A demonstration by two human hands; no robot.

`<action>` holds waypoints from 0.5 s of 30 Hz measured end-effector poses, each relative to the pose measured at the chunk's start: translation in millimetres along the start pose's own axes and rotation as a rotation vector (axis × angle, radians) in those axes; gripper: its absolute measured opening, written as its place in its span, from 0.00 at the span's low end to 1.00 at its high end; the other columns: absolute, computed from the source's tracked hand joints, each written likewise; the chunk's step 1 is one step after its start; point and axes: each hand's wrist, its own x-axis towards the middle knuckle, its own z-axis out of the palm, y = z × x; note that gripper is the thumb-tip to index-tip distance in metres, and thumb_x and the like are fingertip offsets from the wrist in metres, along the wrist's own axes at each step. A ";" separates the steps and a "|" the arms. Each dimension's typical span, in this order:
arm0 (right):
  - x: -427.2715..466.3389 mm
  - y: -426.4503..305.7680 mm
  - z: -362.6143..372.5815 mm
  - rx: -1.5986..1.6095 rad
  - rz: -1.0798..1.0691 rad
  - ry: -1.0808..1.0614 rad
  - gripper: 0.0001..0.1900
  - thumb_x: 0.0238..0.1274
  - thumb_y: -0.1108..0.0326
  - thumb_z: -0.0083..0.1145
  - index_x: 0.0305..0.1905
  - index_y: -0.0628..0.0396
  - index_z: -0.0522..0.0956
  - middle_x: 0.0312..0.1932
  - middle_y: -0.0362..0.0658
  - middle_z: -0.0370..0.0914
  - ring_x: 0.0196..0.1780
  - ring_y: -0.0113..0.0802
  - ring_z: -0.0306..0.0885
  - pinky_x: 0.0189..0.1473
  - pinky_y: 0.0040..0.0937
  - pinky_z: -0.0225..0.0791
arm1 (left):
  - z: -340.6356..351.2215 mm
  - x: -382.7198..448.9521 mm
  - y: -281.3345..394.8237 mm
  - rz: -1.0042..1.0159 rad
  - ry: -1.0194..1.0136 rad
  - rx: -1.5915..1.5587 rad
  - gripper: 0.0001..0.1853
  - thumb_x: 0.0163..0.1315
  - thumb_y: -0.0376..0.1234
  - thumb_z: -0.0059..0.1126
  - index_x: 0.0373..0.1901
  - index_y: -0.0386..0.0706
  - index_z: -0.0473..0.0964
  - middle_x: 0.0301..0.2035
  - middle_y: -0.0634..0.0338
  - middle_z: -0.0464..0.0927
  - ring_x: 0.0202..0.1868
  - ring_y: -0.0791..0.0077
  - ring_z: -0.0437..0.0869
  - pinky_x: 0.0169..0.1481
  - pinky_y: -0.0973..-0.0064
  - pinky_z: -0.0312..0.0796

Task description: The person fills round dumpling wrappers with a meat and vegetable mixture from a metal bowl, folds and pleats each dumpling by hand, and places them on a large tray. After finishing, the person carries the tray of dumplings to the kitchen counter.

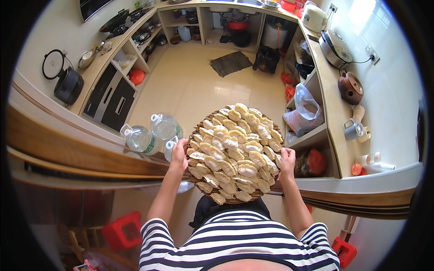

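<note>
A round woven tray is held up in front of my body, its rim showing around a dense layer of dumplings. The dumplings are pale and crescent-shaped, with pleated edges, and cover nearly the whole tray. My left hand grips the tray's left rim. On the opposite side my right hand grips the right rim. The fingers under the tray are hidden. Beside my left hand, large clear plastic water bottles stand on the floor.
A doorway with a wooden frame surrounds me. Counters run along the kitchen walls; the right one bears a rice cooker, a brown clay pot and a grey mug. A dark mat and a black bag lie on the floor. Red stools stand behind.
</note>
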 end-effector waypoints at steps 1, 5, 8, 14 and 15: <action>10.0 -2.1 11.6 -0.026 0.004 -0.001 0.09 0.64 0.67 0.49 0.43 0.61 0.69 0.37 0.41 0.70 0.39 0.26 0.66 0.45 0.25 0.63 | -2.0 17.5 3.7 0.006 -0.009 0.002 0.16 0.63 0.37 0.42 0.40 0.33 0.74 0.38 0.52 0.80 0.40 0.68 0.80 0.49 0.72 0.71; 58.4 -23.4 65.4 -0.030 -0.021 -0.022 0.12 0.62 0.63 0.51 0.43 0.62 0.69 0.39 0.46 0.70 0.41 0.31 0.67 0.45 0.30 0.63 | 7.9 72.7 38.8 0.021 0.007 0.025 0.19 0.63 0.38 0.41 0.42 0.32 0.74 0.40 0.52 0.80 0.42 0.67 0.80 0.49 0.70 0.72; 102.1 -46.7 103.0 -0.044 -0.067 -0.038 0.15 0.61 0.61 0.52 0.43 0.63 0.70 0.41 0.50 0.69 0.44 0.36 0.67 0.48 0.34 0.62 | 18.5 115.4 65.6 0.031 0.004 0.011 0.20 0.64 0.39 0.40 0.44 0.32 0.74 0.40 0.52 0.80 0.42 0.67 0.80 0.49 0.69 0.72; 175.7 -84.6 150.7 -0.090 -0.084 -0.050 0.16 0.61 0.59 0.52 0.45 0.62 0.69 0.45 0.52 0.67 0.48 0.40 0.65 0.51 0.37 0.61 | 58.3 184.3 109.4 -0.005 0.022 -0.018 0.21 0.65 0.39 0.39 0.46 0.31 0.73 0.41 0.51 0.79 0.42 0.66 0.80 0.50 0.68 0.72; 186.9 -91.8 157.3 -0.095 -0.086 -0.050 0.16 0.61 0.59 0.52 0.45 0.62 0.69 0.44 0.52 0.67 0.48 0.40 0.65 0.51 0.37 0.61 | 65.5 195.7 114.6 -0.008 0.025 -0.014 0.21 0.65 0.39 0.39 0.46 0.31 0.73 0.41 0.51 0.79 0.42 0.66 0.80 0.50 0.68 0.73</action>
